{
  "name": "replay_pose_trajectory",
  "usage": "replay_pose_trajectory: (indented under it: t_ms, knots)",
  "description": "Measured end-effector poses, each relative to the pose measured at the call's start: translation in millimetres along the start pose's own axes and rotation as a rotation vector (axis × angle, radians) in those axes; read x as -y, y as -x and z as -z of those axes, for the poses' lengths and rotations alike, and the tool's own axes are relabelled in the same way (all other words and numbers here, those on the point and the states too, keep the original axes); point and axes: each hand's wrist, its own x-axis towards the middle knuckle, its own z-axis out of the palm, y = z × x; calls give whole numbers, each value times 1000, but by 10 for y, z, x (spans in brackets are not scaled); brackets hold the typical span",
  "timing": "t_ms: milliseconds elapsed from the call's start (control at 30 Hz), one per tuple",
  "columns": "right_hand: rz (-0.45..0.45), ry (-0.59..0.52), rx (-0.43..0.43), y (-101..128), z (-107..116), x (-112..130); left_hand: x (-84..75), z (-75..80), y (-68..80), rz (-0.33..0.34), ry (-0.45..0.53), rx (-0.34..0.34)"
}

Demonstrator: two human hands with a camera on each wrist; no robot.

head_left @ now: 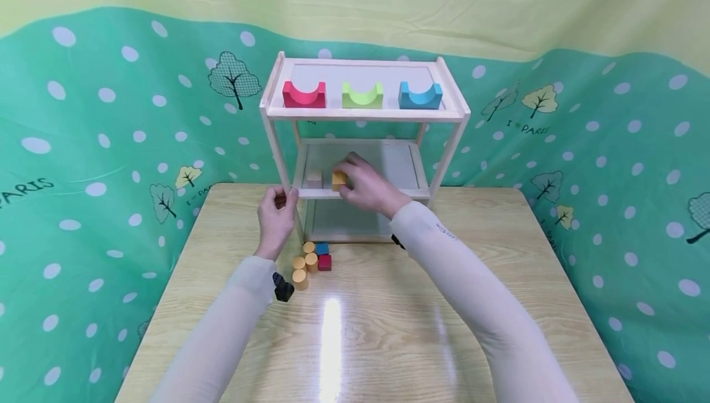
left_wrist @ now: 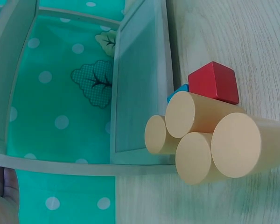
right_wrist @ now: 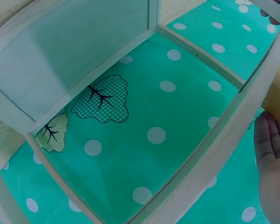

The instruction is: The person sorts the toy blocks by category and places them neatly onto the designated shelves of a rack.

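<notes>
A pale wooden shelf with three tiers stands at the back of the table. Its top tier carries a red arch, a green arch and a blue arch. My right hand reaches into the middle tier and pinches a yellow block, seen at the right edge in the right wrist view as a yellow block above my fingers. A plain wooden block lies just left of it. My left hand grips the shelf's front left post.
In front of the shelf's left foot lie several yellow cylinders, a blue cube and a red cube; the cylinders and red cube fill the left wrist view. Green dotted cloth surrounds the wooden table.
</notes>
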Motion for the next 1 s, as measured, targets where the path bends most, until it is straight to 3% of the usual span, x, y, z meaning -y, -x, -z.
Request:
replay_pose_trajectory:
  t_ms: [433, 533, 633, 700, 767, 1000]
  knots:
    - [-17, -9, -3, -70, -35, -32, -5, 13, -5, 13, -2, 11]
    - [-26, -3, 4, -71, -30, -45, 112, 2, -31, 14, 1, -2]
    - [-35, -9, 7, -67, -24, -54, 122, 2, -33, 11, 4, -7]
    - [-41, -17, 10, -67, -23, -61, 113, 1, -24, -3, -4, -10]
    - [-46, -26, 10, -66, -24, -64, 6, 10, -2, 7, -5, 2]
    - [-72, -44, 20, -70, -36, -78, 2, 3, 0, 12, -14, 5]
